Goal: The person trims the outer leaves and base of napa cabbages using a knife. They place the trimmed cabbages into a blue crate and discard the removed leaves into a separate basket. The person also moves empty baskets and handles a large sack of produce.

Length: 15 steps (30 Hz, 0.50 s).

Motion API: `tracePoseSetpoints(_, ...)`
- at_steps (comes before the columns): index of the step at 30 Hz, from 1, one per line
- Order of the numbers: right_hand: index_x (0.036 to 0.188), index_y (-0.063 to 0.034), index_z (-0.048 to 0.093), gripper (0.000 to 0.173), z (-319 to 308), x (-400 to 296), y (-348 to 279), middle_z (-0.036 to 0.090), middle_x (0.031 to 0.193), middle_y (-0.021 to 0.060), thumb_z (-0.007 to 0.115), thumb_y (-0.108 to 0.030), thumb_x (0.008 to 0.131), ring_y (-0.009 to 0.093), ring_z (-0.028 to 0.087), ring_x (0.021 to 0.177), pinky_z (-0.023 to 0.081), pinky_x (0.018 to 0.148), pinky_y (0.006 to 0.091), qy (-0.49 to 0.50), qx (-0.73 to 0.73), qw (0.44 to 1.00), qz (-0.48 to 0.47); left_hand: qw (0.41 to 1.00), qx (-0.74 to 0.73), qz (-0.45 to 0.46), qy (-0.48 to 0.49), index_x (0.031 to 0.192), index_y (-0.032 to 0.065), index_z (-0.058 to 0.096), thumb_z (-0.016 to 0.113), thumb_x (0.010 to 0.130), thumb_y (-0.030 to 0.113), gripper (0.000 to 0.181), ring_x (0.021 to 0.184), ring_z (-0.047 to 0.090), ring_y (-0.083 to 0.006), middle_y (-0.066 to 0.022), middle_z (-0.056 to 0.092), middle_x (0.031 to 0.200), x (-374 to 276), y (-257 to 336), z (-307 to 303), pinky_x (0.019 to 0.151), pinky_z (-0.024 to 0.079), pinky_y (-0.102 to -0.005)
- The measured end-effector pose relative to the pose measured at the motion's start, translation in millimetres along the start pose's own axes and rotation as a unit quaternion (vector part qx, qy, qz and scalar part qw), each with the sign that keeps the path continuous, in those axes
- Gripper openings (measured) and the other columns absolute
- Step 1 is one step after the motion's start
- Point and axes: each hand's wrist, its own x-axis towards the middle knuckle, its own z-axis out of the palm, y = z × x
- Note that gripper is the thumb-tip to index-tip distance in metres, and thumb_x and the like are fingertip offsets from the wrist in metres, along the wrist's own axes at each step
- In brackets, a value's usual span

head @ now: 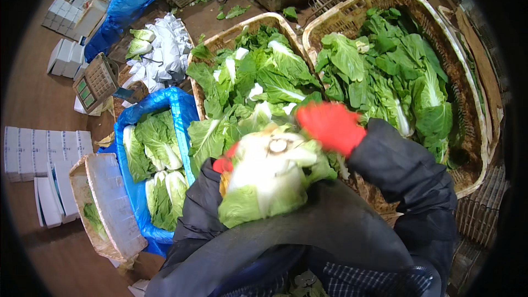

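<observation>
A napa cabbage sits at my lap, its white cut base facing up and away from me. My left hand, in a red glove, supports it from the left side; most of that hand is hidden behind the cabbage. Blurred by motion, my right hand, also red-gloved, is just past the base on the right, by the outer leaves. Whether its fingers hold anything cannot be made out. Beyond the cabbage stands a plastic crate heaped with loose leaves.
A larger crate of leaves stands to the right. On the left, a blue-lined box holds several cabbages, with a digital scale behind it. White foam boxes stack farther left. Two cabbages lie by white plastic sheeting.
</observation>
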Motion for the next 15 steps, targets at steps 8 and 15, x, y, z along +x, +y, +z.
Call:
tracePoseSetpoints(8,0.114,-0.0078,0.052,0.038,58.0,-56.2,59.8,0.064,0.095,0.0077,0.060,-0.027,0.082,0.024,0.062,0.082,0.049,0.063,0.0373,0.019,0.396,0.848,0.351,0.970,-0.110,0.032,0.216,0.127,0.0075,0.043,0.064,0.078,0.029,0.057,0.111,0.049,-0.0276,-0.0113,0.052,0.120,-29.0,43.1,-54.2,0.093,0.040,-0.0408)
tracePoseSetpoints(15,0.128,-0.0028,0.041,0.054,78.9,38.4,53.1,0.052,0.120,0.0101,0.063,-0.023,0.083,0.018,0.054,0.103,0.046,0.085,0.0312,0.108,0.737,0.655,0.129,0.925,0.068,0.195,0.318,0.130,0.0143,0.040,0.068,0.077,0.025,0.060,0.110,0.050,-0.0265,-0.0086,0.054,0.117,1.3,91.5,-56.1,0.094,0.041,-0.0445)
